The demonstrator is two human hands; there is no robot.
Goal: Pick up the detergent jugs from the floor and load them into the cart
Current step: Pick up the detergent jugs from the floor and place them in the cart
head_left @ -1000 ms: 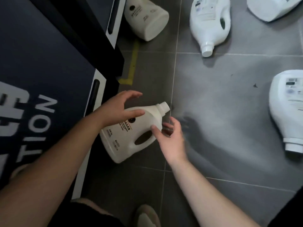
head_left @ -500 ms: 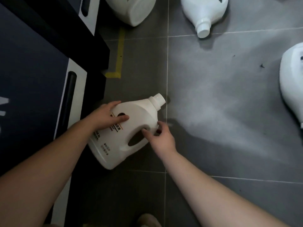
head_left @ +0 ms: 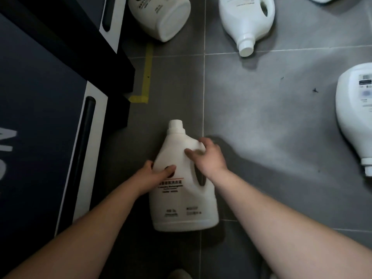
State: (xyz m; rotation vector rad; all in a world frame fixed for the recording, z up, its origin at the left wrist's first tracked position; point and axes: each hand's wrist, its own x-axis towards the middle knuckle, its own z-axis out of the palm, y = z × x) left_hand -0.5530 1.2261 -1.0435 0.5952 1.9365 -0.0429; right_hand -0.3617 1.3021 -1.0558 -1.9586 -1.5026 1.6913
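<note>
Skirting, at the far left, a dark navy panel with white lettering (head_left: 40, 117), edged by a white plastic strip with a black slot (head_left: 88, 141). Just past its corner, sticking to the grey tiled floor (head_left: 271, 117), an L-shaped yellow tape mark (head_left: 146, 77). Lying on its side near the top edge, base turned toward the camera, a cream plastic detergent jug with black print (head_left: 161, 19). Clasping, below the centre, with the left hand (head_left: 155, 174), the left flank of a second cream plastic jug with a moulded handle (head_left: 181, 198): thumb pressing across the front over a dark round mark, fingers wrapping out of sight behind the edge. Pointing that jug's white cap away from the camera and its flat base back toward the arms, directly over the dark tiles beside the panel; impossible to tell whether resting on the floor or lifted just clear. Curling the right hand (head_left: 207, 156) over the top of the handle, thumb lying on the front and fingers hooking round the far side. Lying further right, at the top, a bright white plastic jug with a screw cap (head_left: 245, 21), cap aimed toward the camera. Lying at the right edge, well apart from the hands, another white labelled jug (head_left: 356, 109), cap pointing down the frame.
</note>
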